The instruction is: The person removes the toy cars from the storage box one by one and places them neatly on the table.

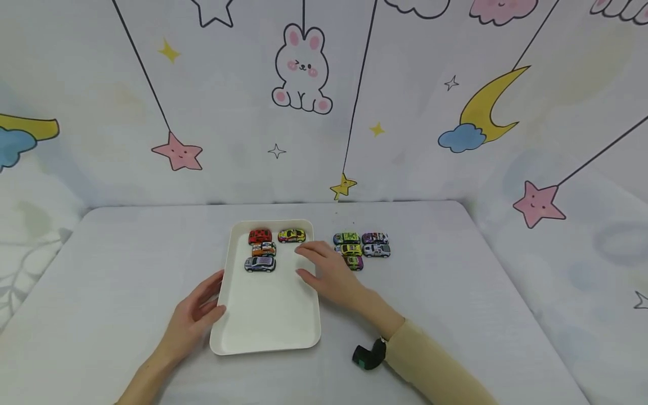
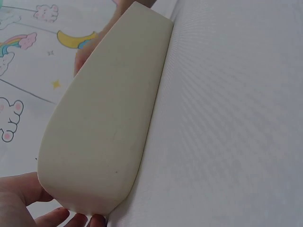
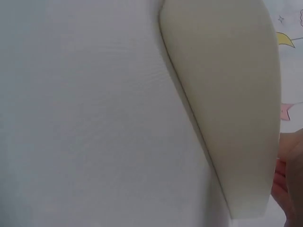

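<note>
A white tray (image 1: 270,315) lies on the table. Inside its far part are a red toy car (image 1: 260,235), a yellow toy car (image 1: 292,235), an orange-and-white toy car (image 1: 264,248) and a silver toy car (image 1: 260,264). My left hand (image 1: 194,310) touches the tray's left side, fingertips against the outer wall and thumb at the rim. Over the right rim hovers my right hand (image 1: 331,275), thumb and index finger spread apart, with nothing between them. The left wrist view shows the tray wall (image 2: 104,118) beside my left fingers (image 2: 54,216).
Right of the tray is a group of several more toy cars, among them a green one (image 1: 346,238) and a silver one (image 1: 377,250); my right hand partly covers a purple-and-green one (image 1: 355,262). A patterned cloth backdrop (image 1: 228,112) stands behind the table (image 1: 430,270).
</note>
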`<control>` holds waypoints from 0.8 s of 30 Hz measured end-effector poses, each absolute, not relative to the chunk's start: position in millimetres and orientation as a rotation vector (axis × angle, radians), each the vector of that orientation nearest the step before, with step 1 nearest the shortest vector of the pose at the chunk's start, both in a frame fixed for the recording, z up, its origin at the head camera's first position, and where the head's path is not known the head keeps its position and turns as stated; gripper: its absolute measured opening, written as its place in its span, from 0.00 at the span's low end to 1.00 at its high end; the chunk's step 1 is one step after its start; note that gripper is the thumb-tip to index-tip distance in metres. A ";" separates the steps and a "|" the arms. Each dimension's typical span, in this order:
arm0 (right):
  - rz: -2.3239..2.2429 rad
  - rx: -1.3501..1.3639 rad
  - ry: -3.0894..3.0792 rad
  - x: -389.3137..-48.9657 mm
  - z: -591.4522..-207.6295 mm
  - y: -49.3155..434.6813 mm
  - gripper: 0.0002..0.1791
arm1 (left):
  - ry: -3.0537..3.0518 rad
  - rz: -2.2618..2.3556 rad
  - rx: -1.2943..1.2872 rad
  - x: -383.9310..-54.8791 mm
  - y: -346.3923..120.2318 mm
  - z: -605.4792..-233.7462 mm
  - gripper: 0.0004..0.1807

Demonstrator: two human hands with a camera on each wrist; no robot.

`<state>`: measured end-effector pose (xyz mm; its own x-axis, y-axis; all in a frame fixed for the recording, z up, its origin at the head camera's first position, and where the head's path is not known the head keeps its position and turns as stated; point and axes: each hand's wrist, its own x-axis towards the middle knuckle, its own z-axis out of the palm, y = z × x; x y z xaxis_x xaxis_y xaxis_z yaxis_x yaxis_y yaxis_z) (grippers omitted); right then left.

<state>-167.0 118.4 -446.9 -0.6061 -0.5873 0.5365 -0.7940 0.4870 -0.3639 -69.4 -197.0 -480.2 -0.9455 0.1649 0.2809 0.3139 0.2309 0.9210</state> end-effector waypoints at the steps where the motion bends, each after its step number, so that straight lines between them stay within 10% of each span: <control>1: 0.833 1.147 -2.439 -169.9 -446.5 114.8 0.23 | -2.368 -1.816 -0.460 -69.4 -196.9 -480.5 0.34; 24: 0.422 1.021 -2.920 -223.3 -430.4 77.5 0.29 | -2.367 -1.824 -0.447 -68.6 -195.6 -478.5 0.34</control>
